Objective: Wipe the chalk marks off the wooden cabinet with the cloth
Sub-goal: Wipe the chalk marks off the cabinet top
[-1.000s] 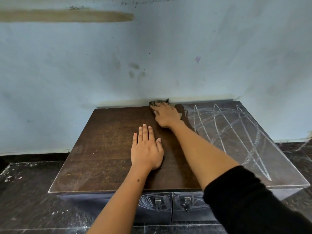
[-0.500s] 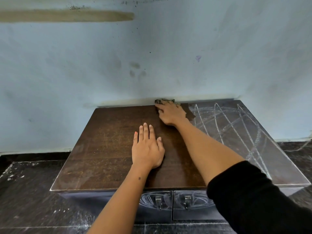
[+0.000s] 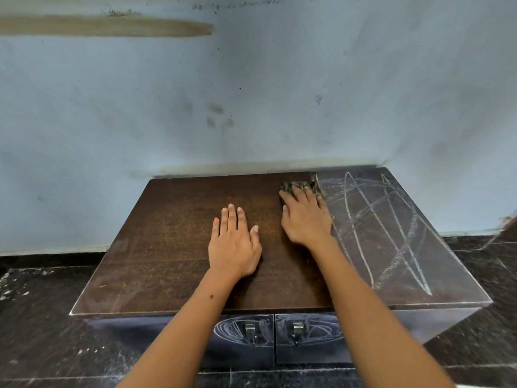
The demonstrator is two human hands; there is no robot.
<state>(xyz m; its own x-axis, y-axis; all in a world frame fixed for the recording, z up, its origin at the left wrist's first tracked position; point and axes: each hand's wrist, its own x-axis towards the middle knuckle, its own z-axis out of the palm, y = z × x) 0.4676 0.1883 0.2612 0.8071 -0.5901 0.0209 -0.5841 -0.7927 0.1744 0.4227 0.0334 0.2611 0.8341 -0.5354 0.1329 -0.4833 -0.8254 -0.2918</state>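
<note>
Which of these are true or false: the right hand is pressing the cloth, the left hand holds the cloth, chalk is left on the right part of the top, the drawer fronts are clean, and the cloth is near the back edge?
1. The right hand presses the cloth flat on the cabinet top. True.
2. The left hand holds the cloth. False: it lies flat on bare wood, holding nothing.
3. Chalk marks remain on the right part of the top. True.
4. The drawer fronts are clean. False: both show chalk scribbles.
5. The cloth is near the back edge. True.
</note>
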